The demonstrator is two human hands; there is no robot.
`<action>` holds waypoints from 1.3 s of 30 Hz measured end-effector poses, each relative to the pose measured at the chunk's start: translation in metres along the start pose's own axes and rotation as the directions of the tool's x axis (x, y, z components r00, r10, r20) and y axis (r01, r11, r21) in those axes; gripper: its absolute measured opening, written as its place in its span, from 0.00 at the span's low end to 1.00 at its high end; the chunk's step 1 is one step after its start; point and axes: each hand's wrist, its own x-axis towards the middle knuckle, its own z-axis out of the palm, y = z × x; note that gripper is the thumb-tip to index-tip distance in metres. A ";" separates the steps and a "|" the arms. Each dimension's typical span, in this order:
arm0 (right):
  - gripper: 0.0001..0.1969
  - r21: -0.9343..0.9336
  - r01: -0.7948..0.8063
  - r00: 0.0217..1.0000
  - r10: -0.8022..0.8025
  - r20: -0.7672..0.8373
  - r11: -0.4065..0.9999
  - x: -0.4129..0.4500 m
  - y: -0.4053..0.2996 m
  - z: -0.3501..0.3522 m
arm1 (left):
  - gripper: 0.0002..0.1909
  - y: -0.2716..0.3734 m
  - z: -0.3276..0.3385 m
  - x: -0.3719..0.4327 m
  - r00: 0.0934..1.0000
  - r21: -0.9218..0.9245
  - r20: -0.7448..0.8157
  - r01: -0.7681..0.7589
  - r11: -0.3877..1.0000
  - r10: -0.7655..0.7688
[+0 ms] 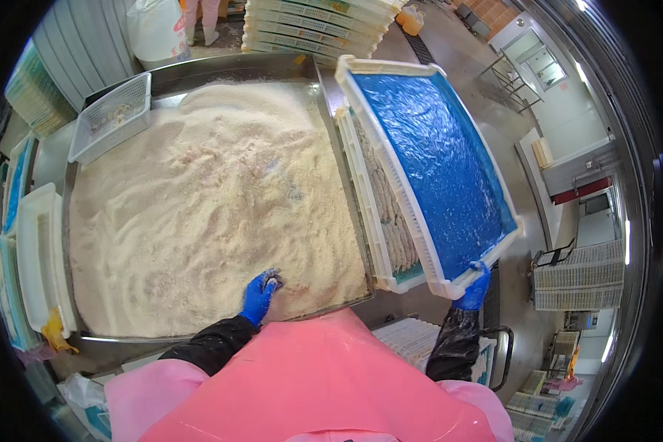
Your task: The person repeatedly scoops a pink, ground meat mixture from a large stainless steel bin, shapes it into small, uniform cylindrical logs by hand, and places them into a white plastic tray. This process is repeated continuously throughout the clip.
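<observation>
My right hand [474, 291], in a blue glove, grips the near end of a white plastic tray [400, 160]. This tray is tilted and lined with a wet-looking blue plastic sheet [436, 154]. Partly under it lies another white tray [359, 190] with rows of long crumb-coated food pieces [400, 243] on a green liner. My left hand [259, 297], also blue-gloved, rests at the near edge of a wide bed of pale breadcrumbs [210, 221]. Its fingers are curled and crumbs stick to the fingertips; whether they hold a small piece is unclear. A metal table tray [334, 119] contains the crumbs.
A white perforated basket [143, 105] with a few scraps sits at the far left corner. Stacked trays [320, 27] stand beyond the table, near a person's white boots [210, 36]. A white tub [36, 248] is at left; a metal-handled stack [409, 337] is beside me.
</observation>
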 end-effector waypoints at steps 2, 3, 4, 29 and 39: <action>0.24 0.209 -0.023 0.999 0.028 -0.022 0.978 -0.027 0.008 0.048 | 0.16 0.006 -0.001 0.000 0.999 0.022 -0.009 -0.040 0.999 0.041; 0.23 0.184 0.060 0.997 -0.050 -0.059 0.981 -0.032 0.019 0.052 | 0.16 0.005 -0.003 0.002 0.999 0.024 -0.006 -0.036 0.999 0.036; 0.23 0.150 0.144 0.987 -0.130 -0.097 0.978 -0.031 0.032 0.049 | 0.16 0.003 -0.003 0.004 1.000 0.023 -0.001 -0.028 0.999 0.028; 0.23 -0.143 0.066 0.899 -0.121 -0.421 0.987 -0.046 0.096 0.062 | 0.26 0.052 0.067 -0.028 0.866 0.830 0.482 -0.500 0.245 0.136; 0.22 -0.078 0.201 0.913 -0.215 -0.347 0.977 -0.055 0.098 0.061 | 0.35 0.038 0.041 -0.004 0.880 0.877 0.475 -0.475 0.070 0.021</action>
